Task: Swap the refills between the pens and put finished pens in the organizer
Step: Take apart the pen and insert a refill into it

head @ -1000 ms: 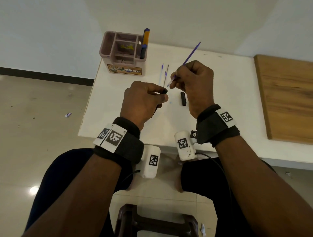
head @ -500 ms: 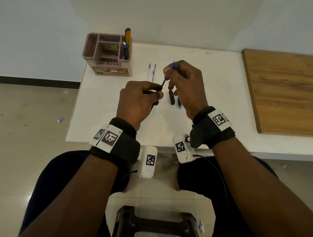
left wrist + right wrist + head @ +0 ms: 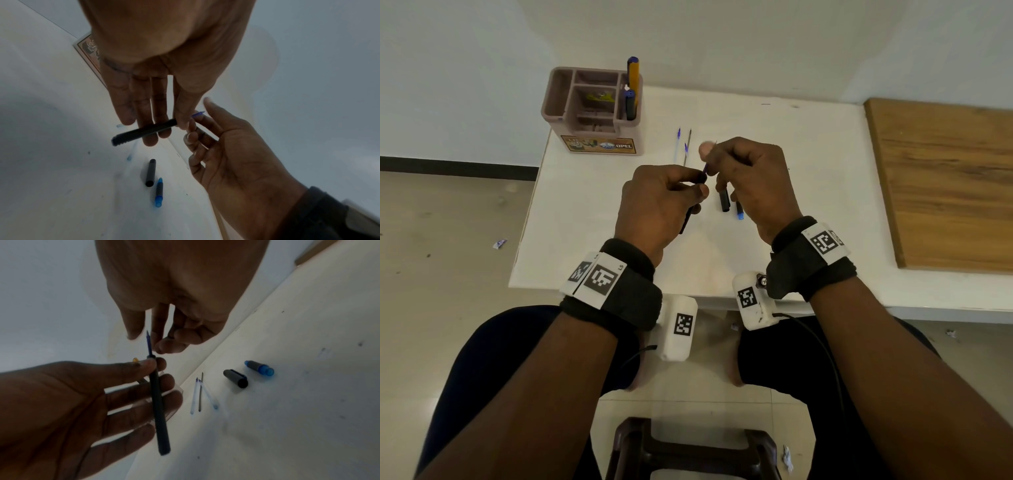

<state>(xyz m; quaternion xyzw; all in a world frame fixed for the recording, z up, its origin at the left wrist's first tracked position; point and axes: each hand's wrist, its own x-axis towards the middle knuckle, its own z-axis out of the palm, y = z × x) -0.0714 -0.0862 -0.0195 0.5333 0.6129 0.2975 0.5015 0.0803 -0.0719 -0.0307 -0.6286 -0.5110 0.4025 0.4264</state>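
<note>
My left hand (image 3: 688, 192) pinches a black pen barrel (image 3: 158, 402) between thumb and forefinger, above the white table (image 3: 592, 212). A purple refill (image 3: 148, 344) sticks a short way out of the barrel's top end. My right hand (image 3: 726, 161) pinches that refill near its tip (image 3: 198, 114). On the table under my right hand lie a black cap (image 3: 724, 200) and a small blue pen piece (image 3: 739, 213). The brown organizer (image 3: 594, 137) stands at the back left corner with an orange pen (image 3: 633, 75) and a dark pen (image 3: 630, 106) upright in it.
Three loose refills (image 3: 683, 145) lie side by side between the organizer and my hands. A wooden board (image 3: 941, 178) covers the table's right side. The table's left edge runs close to the organizer. A dark stool (image 3: 688, 448) stands on the floor between my knees.
The purple refill has slid most of its length into the black barrel; only a short end shows now. My right hand has come down close to my left.
</note>
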